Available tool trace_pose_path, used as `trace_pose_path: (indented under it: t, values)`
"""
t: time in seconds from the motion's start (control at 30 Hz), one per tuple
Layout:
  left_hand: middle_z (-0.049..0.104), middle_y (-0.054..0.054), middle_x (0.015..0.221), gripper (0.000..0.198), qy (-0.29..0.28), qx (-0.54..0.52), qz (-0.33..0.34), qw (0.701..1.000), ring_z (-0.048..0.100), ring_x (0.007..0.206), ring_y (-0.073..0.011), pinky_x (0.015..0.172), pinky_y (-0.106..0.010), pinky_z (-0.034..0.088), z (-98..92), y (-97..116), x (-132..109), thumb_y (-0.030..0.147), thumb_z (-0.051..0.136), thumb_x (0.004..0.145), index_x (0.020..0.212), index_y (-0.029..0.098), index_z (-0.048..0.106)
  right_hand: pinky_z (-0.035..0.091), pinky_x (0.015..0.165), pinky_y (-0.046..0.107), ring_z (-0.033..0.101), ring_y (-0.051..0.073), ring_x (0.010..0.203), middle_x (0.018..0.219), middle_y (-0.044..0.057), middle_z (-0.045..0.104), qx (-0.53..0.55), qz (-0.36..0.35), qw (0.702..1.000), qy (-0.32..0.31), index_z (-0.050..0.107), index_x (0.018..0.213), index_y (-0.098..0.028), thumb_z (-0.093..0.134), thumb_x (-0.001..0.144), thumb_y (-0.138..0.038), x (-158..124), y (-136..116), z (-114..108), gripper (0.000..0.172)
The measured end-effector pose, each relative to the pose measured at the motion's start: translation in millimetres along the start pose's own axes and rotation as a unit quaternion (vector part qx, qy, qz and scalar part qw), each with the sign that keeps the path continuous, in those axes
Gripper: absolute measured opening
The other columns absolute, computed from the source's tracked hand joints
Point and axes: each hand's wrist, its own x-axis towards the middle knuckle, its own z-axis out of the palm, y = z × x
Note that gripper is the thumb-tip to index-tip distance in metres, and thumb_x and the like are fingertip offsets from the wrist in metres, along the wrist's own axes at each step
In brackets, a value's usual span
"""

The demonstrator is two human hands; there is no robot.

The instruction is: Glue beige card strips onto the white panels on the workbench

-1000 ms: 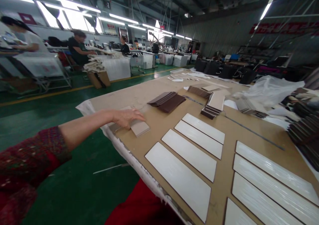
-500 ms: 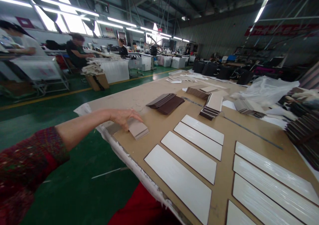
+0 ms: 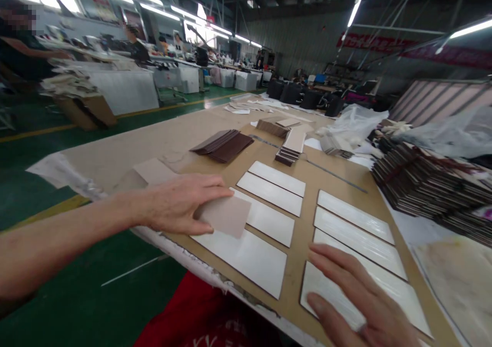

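My left hand grips a thin beige rectangular board between thumb and fingers. The board hangs over the white panels at the table's near left. Under it lies a large white panel with a dark edge, flat on the brown tabletop. More beige pieces lie left of that hand, partly hidden by it. My right hand is over the right column of white panels, fingers apart and nothing in them. Whether it touches the panels I cannot tell.
Stacks of dark brown boards and pale boards stand farther back on the table. A tall pile of dark-edged panels rises at the right beside plastic film. Co-workers sit at benches on the left.
My left hand has moved right with a beige board, leaving other pieces behind at the table's left. My right hand has come into view at the lower right. The view has turned right.
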Motion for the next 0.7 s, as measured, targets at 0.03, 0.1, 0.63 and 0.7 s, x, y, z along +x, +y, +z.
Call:
trace_pose_path:
  t: [0.03, 0.1, 0.63, 0.7]
  values:
    - [0.06, -0.009, 0.125, 0.069, 0.002, -0.013, 0.027, 1.0, 0.061, 0.107, -0.0279, 0.094, -0.038, 0.049, 4.8, 15, 5, 0.039, 0.076, 0.08, 0.142, 0.022, 0.05, 0.061, 0.095, 0.043, 0.064, 0.03, 0.121, 0.139, 0.014, 0.061, -0.006, -0.014, 0.999, -0.035, 0.059, 0.137, -0.023, 0.06, 0.097, -0.038, 9, -9, 6, 0.042]
    - [0.061, -0.01, 0.124, 0.066, 0.012, -0.042, 0.066, 0.997, 0.061, 0.107, -0.028, 0.094, -0.038, 0.049, 11.2, 39, 14, 0.036, 0.075, 0.081, 0.141, 0.022, 0.05, 0.054, 0.106, 0.052, 0.051, 0.036, 0.137, 0.149, 0.019, 0.052, -0.027, -0.046, 0.996, -0.078, 0.054, 0.142, -0.011, 0.066, 0.094, -0.035, 26, -25, 21, 0.055]
    - [0.054, -0.007, 0.144, 0.051, 0.23, -0.055, -0.109, 0.966, 0.052, 0.132, -0.0305, 0.112, -0.051, 0.043, 11.3, 11, -25, 0.038, 0.055, 0.099, 0.148, 0.029, 0.043, 0.065, 0.086, 0.048, 0.067, 0.033, 0.113, 0.129, 0.014, 0.067, -0.072, 0.043, 0.996, -0.002, 0.065, 0.127, -0.019, 0.062, 0.094, -0.036, 18, 22, 13, 0.038]
    - [0.064, -0.006, 0.13, 0.036, 0.208, -0.052, -0.152, 0.965, 0.06, 0.121, -0.028, 0.105, -0.046, 0.05, 30.5, 1, -44, 0.034, 0.052, 0.1, 0.136, 0.028, 0.055, 0.066, 0.06, 0.032, 0.068, 0.03, 0.113, 0.133, 0.01, 0.066, -0.048, 0.09, 0.995, -0.019, 0.065, 0.129, -0.026, 0.064, 0.093, -0.041, 5, 35, 7, 0.039]
